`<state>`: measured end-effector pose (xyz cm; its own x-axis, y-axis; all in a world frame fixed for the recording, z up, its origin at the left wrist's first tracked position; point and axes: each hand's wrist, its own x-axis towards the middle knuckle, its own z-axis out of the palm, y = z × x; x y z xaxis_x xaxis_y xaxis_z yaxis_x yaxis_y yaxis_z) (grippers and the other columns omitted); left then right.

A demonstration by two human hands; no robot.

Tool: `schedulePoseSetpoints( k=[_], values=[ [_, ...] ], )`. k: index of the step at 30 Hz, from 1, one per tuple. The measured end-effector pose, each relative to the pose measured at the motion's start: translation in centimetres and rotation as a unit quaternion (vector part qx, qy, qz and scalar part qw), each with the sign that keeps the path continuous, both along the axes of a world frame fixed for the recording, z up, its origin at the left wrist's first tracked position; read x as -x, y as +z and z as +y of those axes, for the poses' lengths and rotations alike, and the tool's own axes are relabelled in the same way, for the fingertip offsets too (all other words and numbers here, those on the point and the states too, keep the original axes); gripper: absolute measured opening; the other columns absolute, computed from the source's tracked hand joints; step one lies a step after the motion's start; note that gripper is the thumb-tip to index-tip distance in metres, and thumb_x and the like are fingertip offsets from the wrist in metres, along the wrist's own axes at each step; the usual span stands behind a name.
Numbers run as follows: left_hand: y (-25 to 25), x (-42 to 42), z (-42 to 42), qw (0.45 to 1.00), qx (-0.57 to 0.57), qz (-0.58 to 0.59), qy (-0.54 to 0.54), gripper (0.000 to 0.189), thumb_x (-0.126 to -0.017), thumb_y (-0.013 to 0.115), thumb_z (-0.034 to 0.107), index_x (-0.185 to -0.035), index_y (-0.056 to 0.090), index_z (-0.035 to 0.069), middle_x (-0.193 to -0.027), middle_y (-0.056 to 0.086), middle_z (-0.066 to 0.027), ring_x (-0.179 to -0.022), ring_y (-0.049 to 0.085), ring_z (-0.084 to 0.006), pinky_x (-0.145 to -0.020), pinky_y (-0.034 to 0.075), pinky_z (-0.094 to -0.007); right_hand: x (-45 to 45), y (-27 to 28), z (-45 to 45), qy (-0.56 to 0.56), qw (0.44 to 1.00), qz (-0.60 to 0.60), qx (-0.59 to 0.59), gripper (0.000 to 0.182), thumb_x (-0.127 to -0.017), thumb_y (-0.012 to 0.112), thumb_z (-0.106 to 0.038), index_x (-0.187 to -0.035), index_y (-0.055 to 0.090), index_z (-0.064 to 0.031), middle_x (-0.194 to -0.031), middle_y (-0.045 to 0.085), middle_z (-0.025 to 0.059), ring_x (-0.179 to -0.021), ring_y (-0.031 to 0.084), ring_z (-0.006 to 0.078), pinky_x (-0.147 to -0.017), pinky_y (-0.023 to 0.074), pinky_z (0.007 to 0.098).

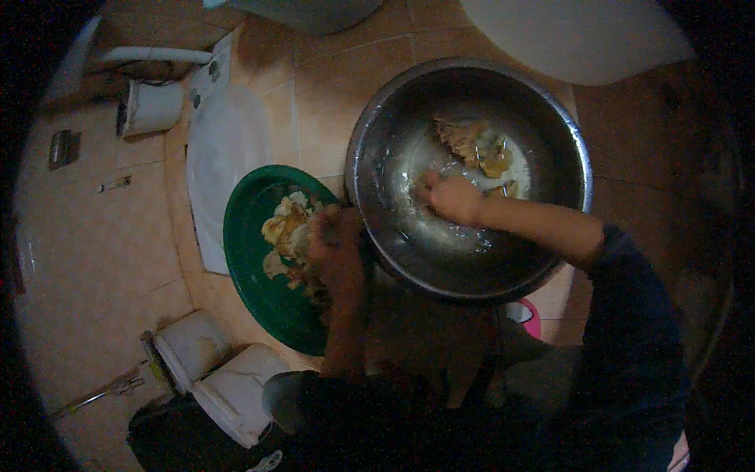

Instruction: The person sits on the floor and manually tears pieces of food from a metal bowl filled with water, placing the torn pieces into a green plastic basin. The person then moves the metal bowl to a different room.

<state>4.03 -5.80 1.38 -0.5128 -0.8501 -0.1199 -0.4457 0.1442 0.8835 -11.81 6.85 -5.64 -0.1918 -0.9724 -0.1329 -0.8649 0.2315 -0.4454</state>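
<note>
A large round metal basin (407,248) holds liquid and pale, brownish pieces of what looks like tripe (463,141). My right hand (451,197) reaches into the basin left of those pieces; its fingers are blurred, and whether they hold anything cannot be told. To the left stands a green plastic basin (253,301) with more pale and yellowish pieces (286,227) in it. My left hand (333,236) is over its right side, touching or close to those pieces; dimness and blur hide its grip.
A whitish oval tub (218,141) lies beyond the green basin. White containers (233,383) stand at lower left, and a large pale rounded object (578,35) is at upper right. A pink item (531,318) sits below the metal basin on the tiled floor.
</note>
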Motion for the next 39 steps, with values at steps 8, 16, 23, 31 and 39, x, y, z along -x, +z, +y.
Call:
schedulePoseSetpoints(
  k=[8,16,23,31,39],
  values=[
    [0.9,-1.6,-1.4,0.921,0.331,-0.206,0.025,0.038,-0.073,0.054,0.016,-0.104,0.043,-0.003,-0.098,0.049,-0.0186,-0.096,0.045,-0.0311,-0.083,0.034,-0.0379,1.4,-3.5,-0.8,-0.037,0.998,0.006,-0.045,0.022,-0.075,0.043,-0.013,-0.096,0.046,-0.0053,-0.074,0.055,0.0163,-0.066,0.056,0.0289,-0.05,0.0457,0.0411],
    [-2.9,2.1,3.1,0.954,0.082,-0.12,-0.263,0.038,-0.072,0.056,0.018,-0.103,0.043,-0.001,-0.096,0.051,-0.0169,-0.089,0.049,-0.03,-0.076,0.039,-0.0361,0.9,-1.1,0.4,-0.161,0.667,-0.722,-0.084,0.02,-0.083,0.043,-0.026,-0.087,0.05,-0.0076,-0.06,0.047,-0.0015,-0.045,0.037,0.0027,-0.036,0.0269,0.0165],
    [-6.5,5.0,5.0,0.949,-0.256,-0.049,-0.177,0.03,-0.079,0.05,0.016,-0.104,0.039,0.002,-0.093,0.052,-0.01,-0.08,0.053,-0.0178,-0.053,0.048,-0.027,0.7,-2.5,1.7,-0.276,0.678,-0.68,-0.04,0.037,-0.082,0.041,-0.04,-0.08,0.055,-0.0058,-0.057,0.049,0.0005,-0.043,0.04,0.0072,-0.036,0.0303,0.0194],
    [-11.4,4.3,5.0,0.942,-0.303,-0.114,-0.086,0.028,-0.084,0.041,0.025,-0.102,0.041,0.004,-0.087,0.053,-0.0098,-0.071,0.056,-0.021,-0.052,0.05,-0.0303,0.3,-4.7,1.8,-0.211,0.787,-0.58,-0.014,0.02,-0.072,0.057,-0.011,-0.086,0.049,0.001,-0.07,0.053,0.0061,-0.054,0.048,0.0105,-0.046,0.0406,0.0234],
    [-11.2,4.9,5.6,0.926,-0.336,-0.153,-0.079,0.029,-0.084,0.041,0.03,-0.102,0.042,0.008,-0.08,0.054,-0.0079,-0.062,0.056,-0.0179,-0.041,0.046,-0.0272,-0.4,-6.1,2.3,-0.226,0.798,-0.558,-0.012,0.02,-0.076,0.053,-0.014,-0.089,0.05,0.0,-0.074,0.054,0.0064,-0.057,0.05,0.0128,-0.046,0.043,0.0246]
  ],
)
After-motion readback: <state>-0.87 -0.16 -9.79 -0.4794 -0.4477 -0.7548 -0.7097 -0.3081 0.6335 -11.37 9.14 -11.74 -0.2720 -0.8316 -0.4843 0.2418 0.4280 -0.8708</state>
